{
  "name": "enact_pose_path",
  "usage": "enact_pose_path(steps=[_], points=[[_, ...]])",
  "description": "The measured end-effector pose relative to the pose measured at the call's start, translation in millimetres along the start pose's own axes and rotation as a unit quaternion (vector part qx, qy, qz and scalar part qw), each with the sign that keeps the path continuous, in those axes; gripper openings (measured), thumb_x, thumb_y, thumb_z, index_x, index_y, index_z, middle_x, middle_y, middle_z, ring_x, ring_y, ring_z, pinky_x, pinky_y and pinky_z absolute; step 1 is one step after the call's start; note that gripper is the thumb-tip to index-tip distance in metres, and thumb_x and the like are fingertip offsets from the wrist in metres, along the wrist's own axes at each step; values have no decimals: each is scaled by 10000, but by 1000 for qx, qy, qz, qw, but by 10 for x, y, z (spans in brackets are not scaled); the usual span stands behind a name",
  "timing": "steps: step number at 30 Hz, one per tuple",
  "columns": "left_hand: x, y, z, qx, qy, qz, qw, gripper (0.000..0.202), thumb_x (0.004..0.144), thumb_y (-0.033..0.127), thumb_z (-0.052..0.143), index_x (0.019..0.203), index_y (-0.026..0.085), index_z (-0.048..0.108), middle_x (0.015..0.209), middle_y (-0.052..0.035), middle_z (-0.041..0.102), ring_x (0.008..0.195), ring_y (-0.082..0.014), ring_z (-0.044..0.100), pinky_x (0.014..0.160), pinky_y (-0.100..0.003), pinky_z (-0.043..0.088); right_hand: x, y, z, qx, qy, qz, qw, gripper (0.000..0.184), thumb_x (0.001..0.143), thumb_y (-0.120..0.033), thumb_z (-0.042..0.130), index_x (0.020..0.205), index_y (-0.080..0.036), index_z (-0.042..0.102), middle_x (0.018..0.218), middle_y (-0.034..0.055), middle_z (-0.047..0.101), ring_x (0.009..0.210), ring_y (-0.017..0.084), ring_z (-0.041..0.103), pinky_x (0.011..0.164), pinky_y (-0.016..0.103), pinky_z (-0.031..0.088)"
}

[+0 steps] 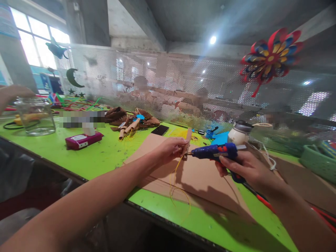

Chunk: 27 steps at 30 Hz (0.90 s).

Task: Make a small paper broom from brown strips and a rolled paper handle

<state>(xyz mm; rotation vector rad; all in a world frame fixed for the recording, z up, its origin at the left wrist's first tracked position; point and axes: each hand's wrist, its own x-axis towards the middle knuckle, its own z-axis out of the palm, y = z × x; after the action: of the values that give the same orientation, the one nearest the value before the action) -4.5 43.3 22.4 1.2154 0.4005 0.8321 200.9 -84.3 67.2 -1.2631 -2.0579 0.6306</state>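
My right hand (241, 166) is wrapped round the handle of a blue glue gun (215, 151), with a whitish glue stick out of its back end. The nozzle points left and meets a narrow brown cardboard strip (187, 140). Closed fingers of my left hand (172, 148) hold that strip upright. A yellow string (172, 182) hangs from it in loose curls. Below both hands lies a large brown cardboard sheet (202, 182), with their shadows across it. Whether glue is on the strip is too small to tell.
On the green table (115, 168) are a purple tissue pack (83, 140), a black phone (160, 130), brown paper rolls (130, 128) and a glass jar (35, 117) under another person's hand (15, 91). A bottle (239, 132) stands right, near a green basket (319, 161). A perforated screen (162, 87) borders the back.
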Motion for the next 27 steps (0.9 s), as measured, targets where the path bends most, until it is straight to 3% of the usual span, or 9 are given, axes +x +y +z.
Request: enact_pose_path(steps=[4, 15, 21, 27], points=[[22, -30, -32, 1, -15, 8, 1000, 144, 718, 212, 571, 626, 121, 508, 556, 22, 462, 464, -56, 407, 451, -199, 311, -7, 5, -15, -10, -12, -8, 1000, 358, 880, -420, 429, 668, -178, 586, 657, 47, 586, 633, 146, 523, 583, 279, 413], [13, -10, -22, -8, 10, 2, 1000, 125, 717, 206, 575, 637, 127, 518, 544, 29, 465, 450, -55, 393, 432, -194, 316, -32, 0, -43, -11, -24, -4, 1000, 344, 877, -421, 433, 691, -181, 597, 664, 46, 599, 647, 155, 537, 589, 283, 416], [11, -1, -21, -10, -1, 8, 1000, 118, 697, 191, 590, 632, 122, 520, 548, 25, 462, 460, -55, 417, 439, -189, 318, -44, 41, -65, 27, 3, -14, 1000, 386, 874, -462, 411, 690, -177, 595, 698, 63, 606, 682, 174, 545, 599, 299, 418], [6, 11, -4, -12, -7, -1, 1000, 104, 699, 203, 584, 660, 113, 550, 575, 9, 494, 468, -60, 417, 454, -209, 324, -18, -11, -9, 36, 36, 18, 999, 341, 862, -439, 454, 686, -174, 579, 678, 42, 578, 650, 149, 530, 560, 268, 396]])
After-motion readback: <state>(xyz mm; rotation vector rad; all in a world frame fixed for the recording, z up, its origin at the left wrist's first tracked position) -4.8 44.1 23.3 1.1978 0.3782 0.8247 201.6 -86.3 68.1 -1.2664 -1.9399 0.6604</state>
